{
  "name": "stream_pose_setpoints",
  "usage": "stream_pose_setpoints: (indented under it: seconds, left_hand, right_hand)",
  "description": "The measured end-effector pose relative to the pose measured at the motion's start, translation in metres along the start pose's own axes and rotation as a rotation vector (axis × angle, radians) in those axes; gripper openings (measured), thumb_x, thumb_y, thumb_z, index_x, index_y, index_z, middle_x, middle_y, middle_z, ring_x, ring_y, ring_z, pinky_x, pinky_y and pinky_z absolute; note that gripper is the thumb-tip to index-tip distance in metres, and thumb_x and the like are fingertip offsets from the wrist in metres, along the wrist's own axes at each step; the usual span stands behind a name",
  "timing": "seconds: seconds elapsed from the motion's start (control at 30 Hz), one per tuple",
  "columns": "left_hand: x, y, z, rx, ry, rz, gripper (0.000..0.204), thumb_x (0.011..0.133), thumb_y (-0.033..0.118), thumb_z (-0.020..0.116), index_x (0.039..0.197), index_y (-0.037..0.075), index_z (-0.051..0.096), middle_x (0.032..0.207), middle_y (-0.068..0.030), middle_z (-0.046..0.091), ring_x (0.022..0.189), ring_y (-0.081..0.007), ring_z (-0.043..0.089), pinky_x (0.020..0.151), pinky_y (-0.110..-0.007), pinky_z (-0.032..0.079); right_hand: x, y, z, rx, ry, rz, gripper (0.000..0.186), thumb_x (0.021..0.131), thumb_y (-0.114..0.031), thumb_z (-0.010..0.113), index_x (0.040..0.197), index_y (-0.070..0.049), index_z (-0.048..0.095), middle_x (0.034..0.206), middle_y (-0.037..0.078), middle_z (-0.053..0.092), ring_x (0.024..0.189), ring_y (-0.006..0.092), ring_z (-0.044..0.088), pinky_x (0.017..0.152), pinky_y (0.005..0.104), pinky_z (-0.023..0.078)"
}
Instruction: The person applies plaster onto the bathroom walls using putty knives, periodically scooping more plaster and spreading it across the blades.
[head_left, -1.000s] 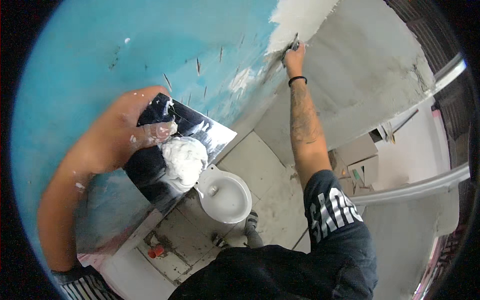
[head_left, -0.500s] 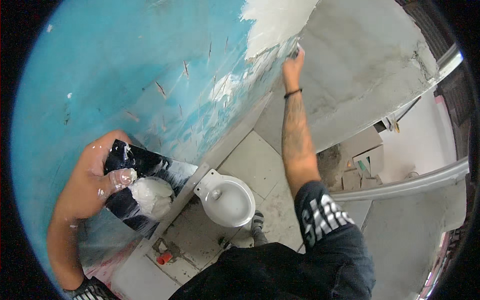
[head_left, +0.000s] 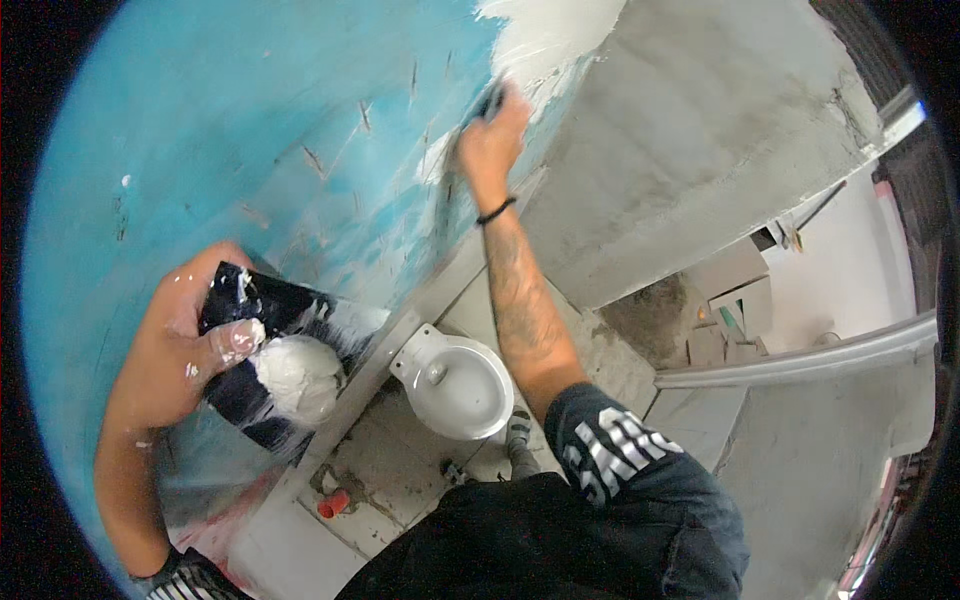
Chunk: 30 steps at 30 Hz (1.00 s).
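Note:
My left hand [head_left: 178, 350] grips a flat black board [head_left: 285, 300] by its left edge, thumb on top and smeared with white. A mound of white putty [head_left: 298, 380] rests on that board beside the thumb. Against the blue wall [head_left: 270, 110], my right hand [head_left: 492, 145] is closed round a dark putty knife [head_left: 489, 102], which is blurred and mostly covered by the fingers. A fresh coat of white putty [head_left: 550, 40] lies on the wall just above this hand. Thin streaks and scratches mark the wall to the hand's left.
Below the wall stands a white toilet bowl [head_left: 460, 390] on a dirty tiled floor [head_left: 385, 460]. A red pipe end [head_left: 333, 503] sticks up from the floor. To the right is a grey plastered wall [head_left: 680, 120]; beyond its edge lie tile pieces [head_left: 735, 310].
My right hand has moved left and slightly down with the putty knife, from the wall's corner onto the blue surface. The left hand and board have shifted slightly up and left.

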<state>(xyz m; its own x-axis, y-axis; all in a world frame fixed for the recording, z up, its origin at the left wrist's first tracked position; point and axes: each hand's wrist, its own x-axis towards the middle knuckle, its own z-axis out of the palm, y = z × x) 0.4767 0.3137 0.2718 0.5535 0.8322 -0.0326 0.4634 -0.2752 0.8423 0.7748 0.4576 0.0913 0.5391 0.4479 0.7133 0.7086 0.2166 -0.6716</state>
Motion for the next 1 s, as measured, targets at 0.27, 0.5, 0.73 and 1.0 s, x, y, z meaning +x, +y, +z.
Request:
stream_pose_setpoints:
  seconds: [0.27,0.5,0.73,1.0]
  left_hand:
    - [-0.001,0.002,0.003,0.060,-0.069,-0.084,0.035,0.068,0.029,0.067,0.082,0.003,0.047,0.068,-0.0008,0.047,0.064,-0.0090,0.044,0.059,-0.023,0.037]
    - [-0.001,-0.008,0.000,0.089,-0.063,-0.055,0.037,0.069,0.032,0.066,0.082,0.003,0.045,0.066,-0.0013,0.045,0.064,-0.0105,0.043,0.060,-0.024,0.038]
    - [-0.004,-0.007,-0.002,0.180,-0.055,-0.022,0.032,0.071,0.026,0.065,0.083,0.003,0.047,0.067,-0.0034,0.046,0.064,-0.0104,0.044,0.058,-0.025,0.038]
    - [-0.006,-0.004,0.002,0.042,-0.071,0.021,0.022,0.071,0.010,0.063,0.085,0.002,0.049,0.066,-0.0055,0.050,0.066,-0.0116,0.046,0.061,-0.028,0.039]
  right_hand:
    - [0.076,0.097,-0.066,0.258,0.130,-0.014,0.051,0.069,0.004,0.043,0.119,0.003,0.039,0.120,0.020,0.042,0.113,0.0314,0.040,0.097,0.0373,0.029]
    - [0.200,0.222,-0.024,0.287,0.035,0.143,0.047,0.068,0.003,0.042,0.115,0.006,0.042,0.111,0.022,0.049,0.106,0.0330,0.045,0.093,0.0353,0.032]
    - [0.136,0.098,-0.001,-0.001,0.095,0.059,0.047,0.070,-0.003,0.043,0.116,0.004,0.042,0.108,0.025,0.049,0.104,0.0376,0.045,0.089,0.0412,0.034]
    - [0.019,-0.037,-0.011,-0.047,0.040,0.022,0.057,0.070,-0.002,0.046,0.125,0.004,0.033,0.122,0.025,0.040,0.117,0.0418,0.031,0.101,0.0458,0.021]
